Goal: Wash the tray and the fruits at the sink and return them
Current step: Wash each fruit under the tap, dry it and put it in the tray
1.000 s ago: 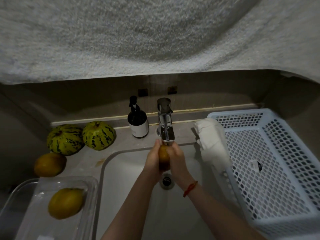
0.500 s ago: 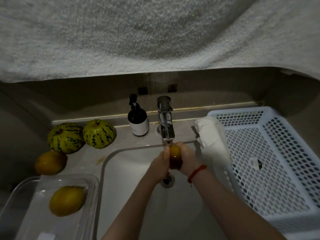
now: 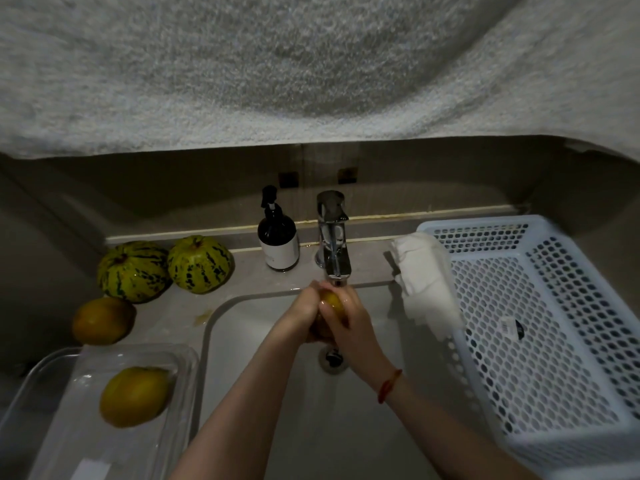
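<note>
dim light falls on a pale bench [image 3: 263, 268] with a sink [image 3: 242, 341] sunk into its middle, under a towel-like cloth [image 3: 311, 64] that hangs across the top of the view. both hands meet right below the spout of the tap [image 3: 334, 244]: the left hand [image 3: 301, 313] and the right hand [image 3: 349, 320] are curled round one yellow fruit [image 3: 331, 301], pressed between the palms over the drain [image 3: 333, 358].

to do this step well, i judge it best to turn the fruit slowly under the stream so every side gets rinsed, thumbs rubbing the skin, and to keep the grip firm (wet skin is probably slippery, and a drop into the basin could bruise it).

a clear tray [image 3: 114, 410] sits at the bench's front left corner holding another yellow fruit [image 3: 135, 396]; a third [image 3: 102, 320] lies just behind the tray, and two striped melons [image 3: 162, 268] rest at the back left edge. whether those are washed yet, i cannot tell.
</note>
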`<state>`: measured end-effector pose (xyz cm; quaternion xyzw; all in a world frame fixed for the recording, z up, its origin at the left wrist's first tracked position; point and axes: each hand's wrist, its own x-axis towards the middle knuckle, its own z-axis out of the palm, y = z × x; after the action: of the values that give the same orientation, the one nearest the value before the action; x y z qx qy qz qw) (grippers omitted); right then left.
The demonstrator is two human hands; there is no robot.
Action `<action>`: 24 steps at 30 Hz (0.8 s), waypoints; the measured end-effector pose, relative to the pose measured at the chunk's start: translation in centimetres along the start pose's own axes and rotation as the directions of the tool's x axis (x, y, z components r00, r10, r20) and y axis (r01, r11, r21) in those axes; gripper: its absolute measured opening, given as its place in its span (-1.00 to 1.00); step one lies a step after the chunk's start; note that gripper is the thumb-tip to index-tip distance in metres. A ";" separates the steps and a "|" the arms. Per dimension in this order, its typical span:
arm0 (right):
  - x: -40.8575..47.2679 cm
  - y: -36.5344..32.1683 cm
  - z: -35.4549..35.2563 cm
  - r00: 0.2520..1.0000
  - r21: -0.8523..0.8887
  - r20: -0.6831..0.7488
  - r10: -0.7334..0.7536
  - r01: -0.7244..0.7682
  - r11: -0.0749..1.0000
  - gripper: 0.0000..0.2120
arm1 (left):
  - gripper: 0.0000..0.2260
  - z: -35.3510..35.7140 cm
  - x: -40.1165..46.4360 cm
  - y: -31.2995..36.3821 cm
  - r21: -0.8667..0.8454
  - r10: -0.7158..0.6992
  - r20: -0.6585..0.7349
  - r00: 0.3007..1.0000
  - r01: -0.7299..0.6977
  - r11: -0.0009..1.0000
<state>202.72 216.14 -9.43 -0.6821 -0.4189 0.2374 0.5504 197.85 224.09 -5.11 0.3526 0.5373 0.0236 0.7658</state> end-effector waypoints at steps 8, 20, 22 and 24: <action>2.6 -1.8 0.2 0.665 0.492 -0.176 0.726 -0.579 0.650 -0.85 | -0.62 0.3 0.7 -2.1 0.318 0.318 -0.074 0.945 -0.280 0.906; 1.0 -2.2 0.3 0.910 0.257 -0.018 0.413 -0.395 0.882 -0.88 | -0.72 0.6 0.1 -2.1 -0.189 0.214 -0.057 0.975 -0.220 0.957; 0.0 -1.5 -0.4 0.988 0.083 0.059 0.145 -0.149 0.985 -0.78 | -0.57 0.1 0.3 -1.3 -0.278 0.004 0.015 1.000 0.000 0.960; -0.2 -0.8 -1.4 0.988 0.074 0.136 0.078 -0.088 0.993 -0.68 | -0.50 -0.5 0.2 -1.2 -0.155 -0.019 0.068 0.998 0.029 0.988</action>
<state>203.49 215.20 -8.33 -0.6592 -0.4161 0.3215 0.5375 197.08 223.52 -6.07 0.2858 0.5124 0.0445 0.8086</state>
